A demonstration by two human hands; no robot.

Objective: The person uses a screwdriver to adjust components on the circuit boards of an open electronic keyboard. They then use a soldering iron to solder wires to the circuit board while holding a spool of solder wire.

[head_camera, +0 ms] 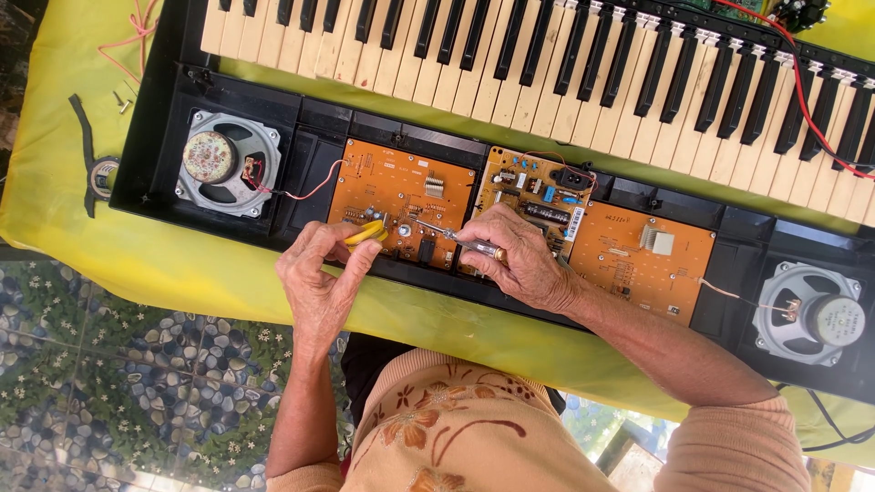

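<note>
An opened electronic keyboard lies on a yellow cloth, its black lower shell [310,146] holding orange circuit boards. My left hand [321,278] grips a yellow-handled tool [365,233] over the left orange circuit board [401,196]. My right hand [519,260] holds a slim screwdriver [451,235] with a clear handle, its metal tip pointing left onto that same board near a small round part. Both hands rest at the shell's near edge.
A yellowish middle board [538,196] and a right orange board [643,260] sit in the shell. Round speakers at the left [228,164] and right [811,314] ends. The key bed [547,55] lies behind. Red wires, loose screws [121,98], yellow cloth [55,137], pebble floor below.
</note>
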